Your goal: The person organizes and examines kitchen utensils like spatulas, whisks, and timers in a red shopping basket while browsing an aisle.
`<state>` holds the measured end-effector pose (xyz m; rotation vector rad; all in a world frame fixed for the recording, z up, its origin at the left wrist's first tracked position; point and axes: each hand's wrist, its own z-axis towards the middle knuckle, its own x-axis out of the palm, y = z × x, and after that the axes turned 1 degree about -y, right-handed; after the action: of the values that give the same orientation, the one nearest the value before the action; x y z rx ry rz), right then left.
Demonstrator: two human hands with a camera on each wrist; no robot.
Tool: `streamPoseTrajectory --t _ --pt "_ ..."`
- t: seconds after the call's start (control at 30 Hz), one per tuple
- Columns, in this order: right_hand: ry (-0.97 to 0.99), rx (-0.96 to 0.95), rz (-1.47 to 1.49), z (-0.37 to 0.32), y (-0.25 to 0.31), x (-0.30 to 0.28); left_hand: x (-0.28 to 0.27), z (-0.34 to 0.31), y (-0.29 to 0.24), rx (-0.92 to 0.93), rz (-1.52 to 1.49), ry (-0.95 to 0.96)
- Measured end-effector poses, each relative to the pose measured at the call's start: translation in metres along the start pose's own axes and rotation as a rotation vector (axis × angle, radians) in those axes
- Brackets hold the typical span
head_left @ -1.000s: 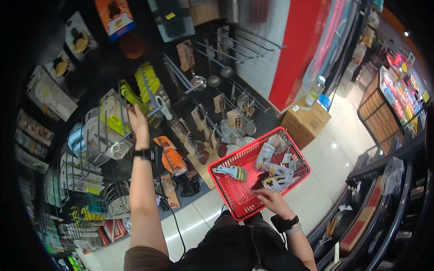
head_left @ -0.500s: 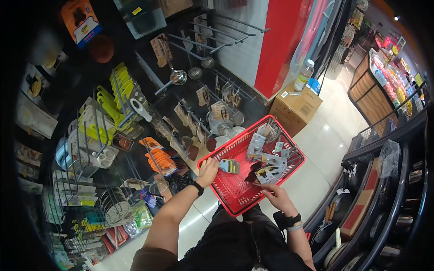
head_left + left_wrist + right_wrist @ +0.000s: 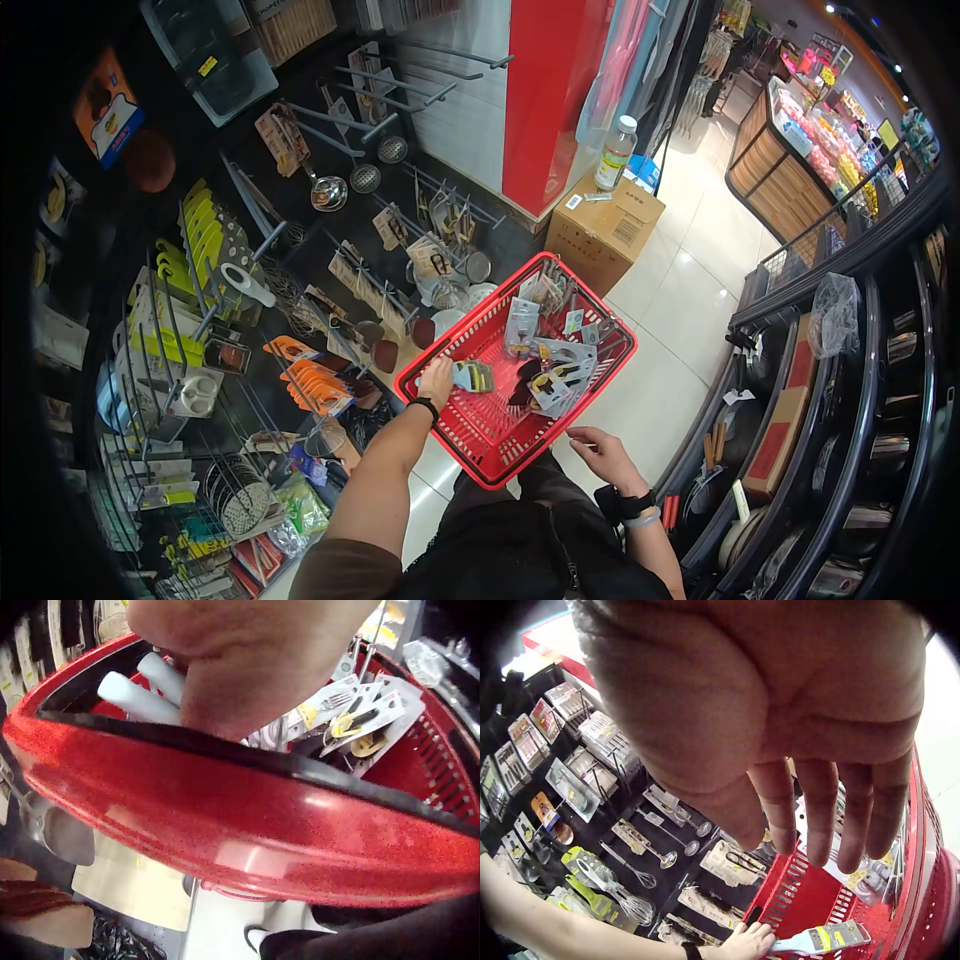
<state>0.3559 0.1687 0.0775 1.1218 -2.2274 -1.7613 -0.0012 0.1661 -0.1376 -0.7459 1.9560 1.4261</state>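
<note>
The red basket (image 3: 500, 440) stands over the person's thighs, tilted in the head view. My left hand (image 3: 436, 380) grips its left rim, fingers over the edge, beside a blue-handled packaged tool (image 3: 474, 377). Seen from the left wrist, that hand (image 3: 255, 667) reaches over the rim, with light-blue handles (image 3: 135, 699) next to it. Carded utensils (image 3: 562, 375) lie in the basket's right half. Just outside the near right rim is my right hand (image 3: 603, 458), holding nothing; its fingers (image 3: 821, 814) hang loosely extended in the right wrist view.
Hooks with ladles (image 3: 328, 192), green tools (image 3: 203, 235) and orange packs (image 3: 316, 385) fill the left. A cardboard box (image 3: 603, 228) with a bottle (image 3: 616, 153) on top stands behind the basket. Dark shelves of pans line the right; tiled floor (image 3: 665, 335) lies between.
My left hand has come from the green tools on the rack to the basket rim. My right hand has drawn away from the basket. The head view has turned right, so the racks have shifted left.
</note>
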Motion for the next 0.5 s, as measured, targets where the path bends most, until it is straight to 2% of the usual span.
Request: streamPoseTrajectory --t 0.03,0.07,0.1,0.17,0.2,0.23,0.3,0.33,0.37,0.43,0.5 --pt "0.002 -0.004 0.003 0.001 0.000 0.000 -0.002 0.001 0.000 0.017 0.004 0.010" --pt "0.012 -0.016 -0.014 0.004 0.003 0.001 -0.009 0.005 -0.002 0.036 -0.047 0.155" --pt "0.024 -0.029 -0.031 0.007 0.005 0.002 -0.014 0.005 -0.003 0.032 -0.043 0.159" --pt "0.053 -0.068 -0.044 0.017 0.008 0.007 -0.030 -0.003 -0.002 -0.150 -0.508 0.168" --pt "0.076 -0.103 -0.061 0.024 0.009 0.011 -0.054 -0.010 0.010 -0.079 -0.515 0.160" --pt "0.082 -0.113 -0.061 0.031 0.010 0.016 -0.060 -0.012 0.010 -0.089 -0.511 0.161" --pt "0.156 -0.151 -0.078 0.048 0.009 0.030 -0.075 -0.019 0.011 0.038 -0.574 0.163" --pt "0.198 -0.167 -0.103 0.056 0.010 0.037 -0.108 -0.032 0.029 0.093 -0.554 0.103" --pt "0.209 -0.184 -0.104 0.062 0.014 0.045 -0.124 -0.041 0.036 0.073 -0.548 0.106" --pt "0.260 -0.404 -0.176 0.074 0.024 0.062 -0.149 -0.058 0.048 0.136 -0.529 -0.073" --pt "0.295 -0.488 -0.222 0.082 0.025 0.080 -0.191 -0.077 0.070 0.171 -0.588 -0.146"
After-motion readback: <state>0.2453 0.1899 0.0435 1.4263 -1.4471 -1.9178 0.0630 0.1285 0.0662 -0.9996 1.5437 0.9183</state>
